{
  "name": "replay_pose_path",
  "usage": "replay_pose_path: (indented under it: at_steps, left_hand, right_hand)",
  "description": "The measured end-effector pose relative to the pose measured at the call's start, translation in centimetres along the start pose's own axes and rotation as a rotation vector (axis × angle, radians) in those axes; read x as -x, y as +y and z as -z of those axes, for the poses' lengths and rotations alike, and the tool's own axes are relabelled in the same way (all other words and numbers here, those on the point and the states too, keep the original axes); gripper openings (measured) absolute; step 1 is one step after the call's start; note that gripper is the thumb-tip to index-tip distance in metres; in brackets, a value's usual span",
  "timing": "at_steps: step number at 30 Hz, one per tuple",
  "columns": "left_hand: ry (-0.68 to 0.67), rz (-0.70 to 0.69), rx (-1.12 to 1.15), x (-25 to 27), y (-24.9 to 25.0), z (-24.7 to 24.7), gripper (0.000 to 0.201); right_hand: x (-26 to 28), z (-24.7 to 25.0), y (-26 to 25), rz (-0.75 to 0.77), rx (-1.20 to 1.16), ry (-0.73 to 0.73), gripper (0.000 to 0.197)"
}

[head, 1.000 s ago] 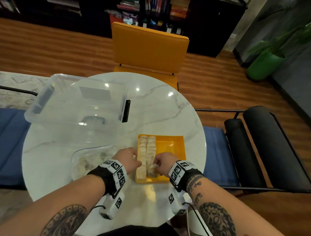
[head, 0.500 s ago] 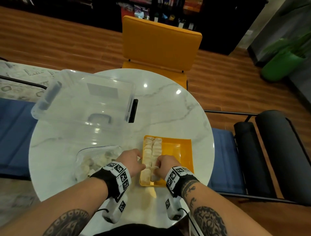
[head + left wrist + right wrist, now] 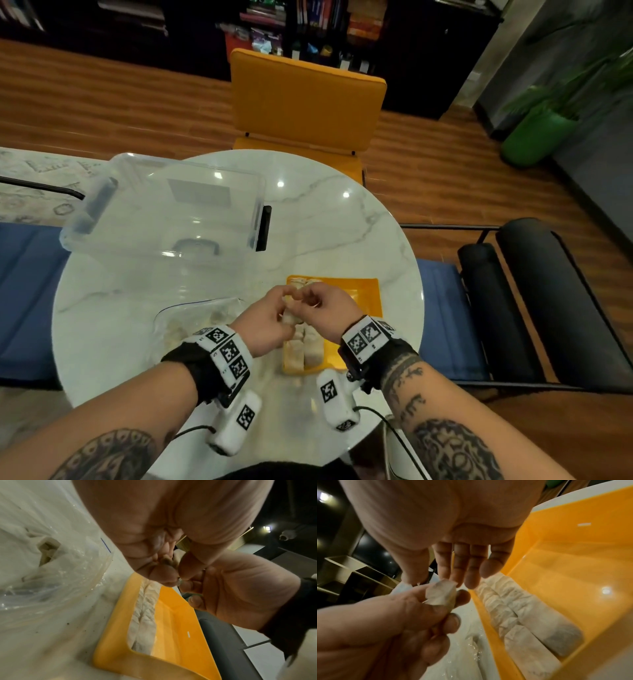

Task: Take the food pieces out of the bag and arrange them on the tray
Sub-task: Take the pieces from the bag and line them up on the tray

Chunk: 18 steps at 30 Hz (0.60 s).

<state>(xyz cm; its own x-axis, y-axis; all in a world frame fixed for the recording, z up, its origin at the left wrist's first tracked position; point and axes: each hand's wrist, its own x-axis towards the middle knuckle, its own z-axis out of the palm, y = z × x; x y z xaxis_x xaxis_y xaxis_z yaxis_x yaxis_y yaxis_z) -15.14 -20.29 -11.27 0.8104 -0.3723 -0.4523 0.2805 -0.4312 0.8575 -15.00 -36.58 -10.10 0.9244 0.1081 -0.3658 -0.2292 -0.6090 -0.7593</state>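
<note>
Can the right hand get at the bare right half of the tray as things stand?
Probably yes. The right hand hovers over the tray with fingers straight, holding nothing; the left hand pinches the food piece. Nothing lies on that half.

No text, label or number can be read anywhere.

Your table [image 3: 359, 236] is glossy white marble-look stone with grey veins. The tray [image 3: 368, 294] is smooth orange plastic; the food pieces [image 3: 513, 609] on it look pale, matt and creased. The bag [image 3: 51, 574] is thin, clear, crinkled plastic; the storage box [image 3: 164, 212] is clear hard plastic.
</note>
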Motion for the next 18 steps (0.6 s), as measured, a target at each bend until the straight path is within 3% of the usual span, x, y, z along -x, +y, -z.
replay_pose_path:
  at_steps: [4,10,14,18]
  left_hand:
    - [0.05,-0.053,0.073,0.8,0.1,0.3,0.063]
    - [0.06,-0.097,-0.085,1.9,1.1,1.4,0.009]
    - [0.133,-0.099,-0.053,2.0,1.5,1.4,0.012]
    - [0.122,-0.087,0.02,1.8,1.3,1.0,0.005]
  right_hand:
    - [0.9,-0.1,-0.6,0.07,0.089,0.037,0.009]
    - [1.2,0.3,-1.3,0.076,-0.046,0.177,0.014]
    - [1.6,0.8,-1.6,0.098,-0.079,0.128,0.02]
    - [2.0,1.6,-1.7,0.084,0.033,0.129,0.007]
